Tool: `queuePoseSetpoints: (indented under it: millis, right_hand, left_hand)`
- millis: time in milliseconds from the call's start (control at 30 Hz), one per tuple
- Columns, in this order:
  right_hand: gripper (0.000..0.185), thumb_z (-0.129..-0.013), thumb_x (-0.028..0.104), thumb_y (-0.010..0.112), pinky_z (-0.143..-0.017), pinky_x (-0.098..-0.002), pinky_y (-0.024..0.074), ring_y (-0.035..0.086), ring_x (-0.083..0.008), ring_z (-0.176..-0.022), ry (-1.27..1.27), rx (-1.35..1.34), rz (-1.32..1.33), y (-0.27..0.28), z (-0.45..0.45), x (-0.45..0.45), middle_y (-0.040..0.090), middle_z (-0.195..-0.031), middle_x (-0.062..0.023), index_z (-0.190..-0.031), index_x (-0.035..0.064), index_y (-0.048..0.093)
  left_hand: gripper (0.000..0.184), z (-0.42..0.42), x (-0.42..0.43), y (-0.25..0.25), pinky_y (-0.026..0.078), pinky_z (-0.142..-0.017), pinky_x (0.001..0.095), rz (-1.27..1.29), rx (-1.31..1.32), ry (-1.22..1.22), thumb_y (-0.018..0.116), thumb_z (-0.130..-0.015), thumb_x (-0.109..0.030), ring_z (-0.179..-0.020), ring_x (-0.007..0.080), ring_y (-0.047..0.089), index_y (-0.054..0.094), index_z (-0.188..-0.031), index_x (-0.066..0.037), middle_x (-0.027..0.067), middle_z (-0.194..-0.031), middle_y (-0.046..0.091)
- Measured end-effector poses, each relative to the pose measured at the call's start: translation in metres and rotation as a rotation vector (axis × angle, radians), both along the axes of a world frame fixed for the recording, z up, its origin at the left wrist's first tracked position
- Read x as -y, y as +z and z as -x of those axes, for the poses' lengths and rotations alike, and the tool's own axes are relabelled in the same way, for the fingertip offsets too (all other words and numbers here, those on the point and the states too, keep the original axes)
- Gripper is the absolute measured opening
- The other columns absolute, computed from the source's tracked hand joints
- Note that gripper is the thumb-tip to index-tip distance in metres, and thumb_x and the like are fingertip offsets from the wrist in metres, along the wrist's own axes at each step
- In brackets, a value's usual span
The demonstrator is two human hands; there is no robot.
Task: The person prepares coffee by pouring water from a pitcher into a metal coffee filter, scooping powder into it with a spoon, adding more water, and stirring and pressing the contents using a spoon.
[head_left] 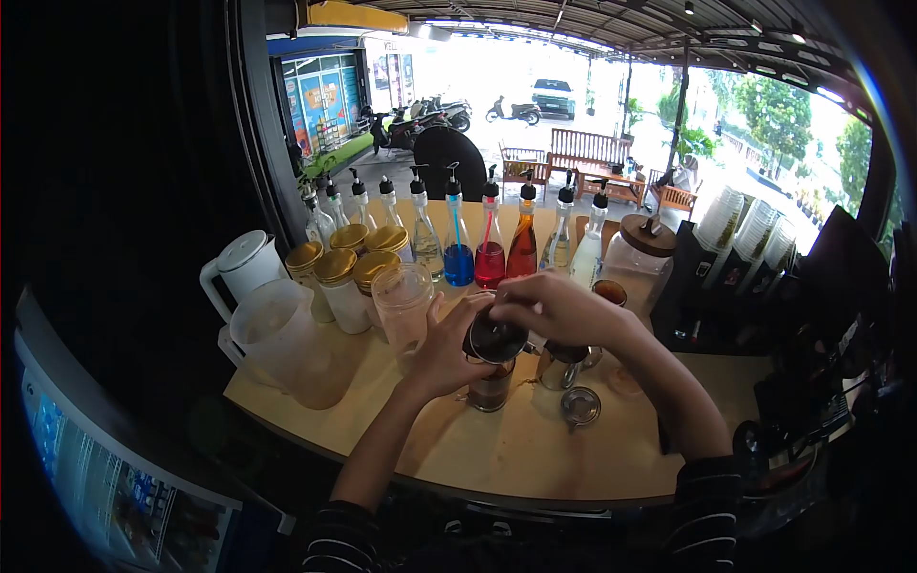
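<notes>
My left hand (449, 349) is wrapped round a dark, round-mouthed vessel (501, 342) with a shiny rim, tilted so its dark inside faces me. My right hand (549, 307) reaches over it, fingers bent together at its far edge; what they hold, if anything, is hidden. Just below stands a clear glass (489, 392) with brown contents; whether the vessel touches it I cannot tell. A metal cup (559, 372) stands beside it to the right, partly under my right forearm. Nearer me lies a small round metal piece (580, 407), perhaps a strainer or lid.
Several pump bottles (458, 263) line the table's (458, 449) far side. Gold-lidded jars (336, 286), an open clear jar (403, 306), a plastic pitcher (272, 329) and a white kettle (246, 263) stand left. A wooden-lidded jar (638, 258) and stacked cups (740, 224) are right.
</notes>
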State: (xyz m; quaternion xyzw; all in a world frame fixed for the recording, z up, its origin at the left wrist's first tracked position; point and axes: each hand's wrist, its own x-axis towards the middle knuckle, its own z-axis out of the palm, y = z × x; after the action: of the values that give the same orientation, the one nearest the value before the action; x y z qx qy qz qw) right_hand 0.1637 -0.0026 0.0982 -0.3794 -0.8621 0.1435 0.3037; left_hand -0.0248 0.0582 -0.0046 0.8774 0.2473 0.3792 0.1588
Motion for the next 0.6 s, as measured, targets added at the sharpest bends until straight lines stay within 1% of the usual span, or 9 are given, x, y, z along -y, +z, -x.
queuePoseSetpoints:
  millis: [133,200,233,300,333,367,400,433,600]
  right_hand:
    - [0.019,-0.091,0.017,0.057,-0.065,-0.0373,0.0488,0.061,-0.0347,-0.068,-0.04,0.094,0.055,0.005,0.008,0.004,0.063,-0.074,-0.0187,-0.097,0.0006,0.064]
    - [0.019,-0.091,0.017,0.056,-0.064,-0.0366,0.0492,0.062,-0.0325,-0.066,-0.034,0.053,0.011,-0.008,0.007,0.002,0.063,-0.072,-0.0175,-0.096,-0.0001,0.064]
    - [0.019,-0.092,0.016,0.055,-0.063,-0.0359,0.0496,0.063,-0.0304,-0.065,-0.027,0.012,-0.032,-0.013,0.007,0.002,0.063,-0.071,-0.0162,-0.096,-0.0008,0.063]
    - [0.019,-0.093,0.016,0.054,-0.063,-0.0345,0.0499,0.064,-0.0269,-0.064,-0.015,-0.069,0.027,-0.015,0.007,0.005,0.064,-0.07,-0.0144,-0.096,-0.0013,0.063]
    - [0.02,-0.094,0.015,0.052,-0.062,-0.0331,0.0502,0.065,-0.0234,-0.063,-0.005,-0.152,0.088,-0.015,0.006,0.006,0.064,-0.069,-0.0126,-0.096,-0.0019,0.062]
    - [0.02,-0.094,0.015,0.052,-0.062,-0.0331,0.0502,0.065,-0.0234,-0.063,-0.006,-0.153,0.087,-0.016,0.004,0.005,0.064,-0.069,-0.0126,-0.096,-0.0019,0.062]
    - [0.019,-0.096,0.014,0.05,-0.063,-0.0301,0.0493,0.063,-0.017,-0.065,-0.026,-0.163,0.108,-0.018,0.0,0.004,0.064,-0.071,-0.0085,-0.093,-0.0015,0.061]
    - [0.02,-0.097,0.012,0.047,-0.063,-0.0272,0.0485,0.062,-0.0105,-0.066,-0.045,-0.173,0.13,-0.019,-0.002,0.003,0.063,-0.072,-0.0044,-0.09,-0.001,0.06]
    - [0.019,-0.098,0.011,0.045,-0.065,-0.0274,0.0496,0.063,-0.0107,-0.067,-0.071,-0.214,0.112,-0.021,-0.001,0.007,0.063,-0.075,-0.0057,-0.091,-0.0018,0.058]
  left_hand:
    - [0.088,0.0,0.003,-0.002,0.009,-0.115,0.0539,0.022,0.016,0.002,0.083,-0.059,-0.044,-0.126,0.0286,0.046,0.044,-0.13,-0.01,0.0097,-0.128,0.053]
    - [0.087,0.001,0.006,0.0,0.02,-0.113,0.0499,0.042,0.092,0.041,0.086,-0.058,-0.037,-0.124,0.0281,0.047,0.044,-0.128,-0.008,0.0113,-0.125,0.054]
    - [0.087,0.0,0.006,-0.002,0.02,-0.113,0.0499,0.04,0.093,0.044,0.086,-0.058,-0.037,-0.124,0.0281,0.047,0.044,-0.128,-0.008,0.0113,-0.125,0.054]
    - [0.083,-0.001,0.007,-0.008,0.035,-0.107,0.0426,0.103,0.227,0.039,0.088,-0.058,-0.025,-0.121,0.0246,0.05,0.045,-0.126,-0.006,0.0113,-0.122,0.054]
    - [0.083,-0.003,0.005,-0.014,0.035,-0.107,0.0426,0.102,0.227,0.038,0.088,-0.058,-0.025,-0.121,0.0246,0.05,0.045,-0.126,-0.006,0.0113,-0.122,0.054]
    - [0.081,-0.004,0.002,-0.018,0.039,-0.103,0.0387,0.153,0.35,0.014,0.087,-0.058,-0.019,-0.118,0.0227,0.052,0.045,-0.125,-0.005,0.0108,-0.121,0.054]
    - [0.08,-0.005,0.001,-0.023,0.043,-0.099,0.0347,0.205,0.472,-0.01,0.087,-0.058,-0.014,-0.116,0.0208,0.053,0.045,-0.125,-0.005,0.0102,-0.12,0.054]
    - [0.08,-0.005,0.0,-0.027,0.043,-0.099,0.0347,0.204,0.471,-0.01,0.087,-0.058,-0.014,-0.116,0.0208,0.053,0.045,-0.125,-0.005,0.0102,-0.12,0.054]
    - [0.079,-0.01,0.006,-0.028,0.044,-0.099,0.0358,0.2,0.549,0.051,0.088,-0.058,-0.015,-0.114,0.0237,0.056,0.044,-0.123,-0.003,0.0132,-0.119,0.056]
